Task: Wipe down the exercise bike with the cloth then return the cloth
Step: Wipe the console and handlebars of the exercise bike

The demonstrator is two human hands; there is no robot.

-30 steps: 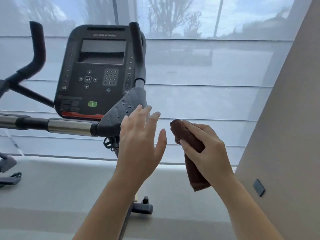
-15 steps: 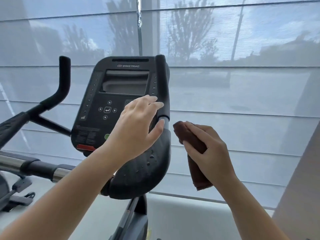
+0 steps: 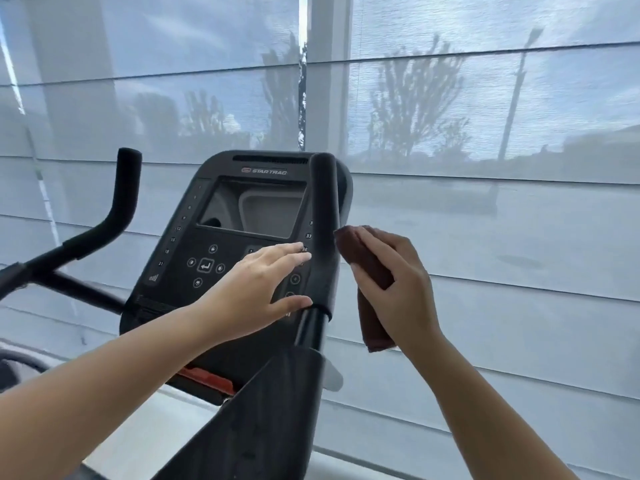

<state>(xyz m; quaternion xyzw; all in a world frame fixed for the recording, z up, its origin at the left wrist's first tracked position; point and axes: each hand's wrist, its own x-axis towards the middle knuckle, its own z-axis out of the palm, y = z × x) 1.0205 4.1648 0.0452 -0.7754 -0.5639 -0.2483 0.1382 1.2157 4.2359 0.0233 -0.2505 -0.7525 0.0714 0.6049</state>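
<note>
A person stands at an exercise bike (image 3: 242,271), arms stretched forward towards its black console (image 3: 242,216). The right hand (image 3: 398,289) is closed around a folded dark brown cloth (image 3: 363,261), fingers wrapped over its front; the cloth's upper end touches, or very nearly touches, the right side of the upright right handlebar grip (image 3: 323,220). Its lower end hangs loose below the palm. The left hand (image 3: 256,289) is open and holds nothing, fingers spread and flat, hovering in front of the keypad (image 3: 206,265) just left of the same grip, thumb near the grip's base.

The step in hand looks like wiping this upright grip. To do it well, the cloth probably needs to wrap round the bar rather than press on one side, then slide along its full length, top to collar. The open hand could steady the bar, but it sits close to the buttons and might press one.

On room to move: the space right of the grip is open, backed only by a sheer window blind (image 3: 485,237). Left of it, the console crowds the bar closely, so the cloth has little clearance there. The left handlebar (image 3: 124,192) stands well apart.
</note>
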